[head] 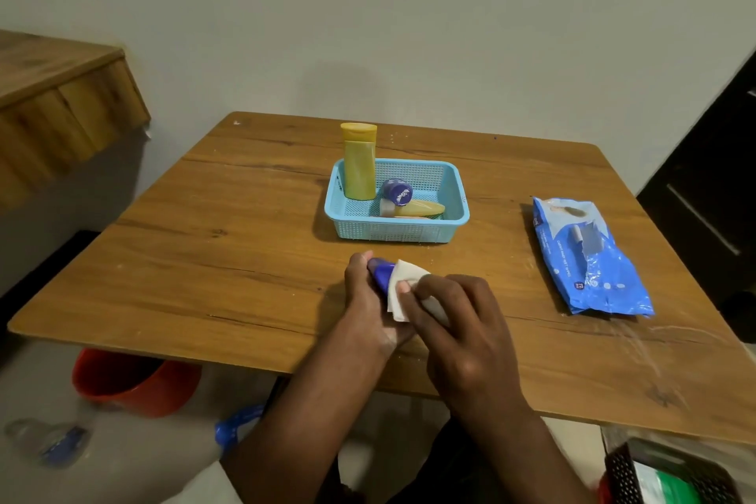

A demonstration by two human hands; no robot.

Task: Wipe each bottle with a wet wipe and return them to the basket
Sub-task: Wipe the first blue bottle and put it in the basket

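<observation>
Over the table's near edge, left hand [370, 291] grips the blue-capped bottle [380, 276] steady; right hand [458, 323] pinches the wet wipe [403, 295] around it.

A plain room in a home, with toiletries set out for cleaning.

A wood-grain bench [253, 225] stands against a bare pale wall [409, 12]. On the bench sit a small blue plastic basket [403, 233] of toiletry bottles and, to its right, a blue pack of wet wipes [589, 258]. Under the bench's left edge a red bucket [131, 381] stands on the floor; left of the bench is wooden furniture [61, 102].
</observation>
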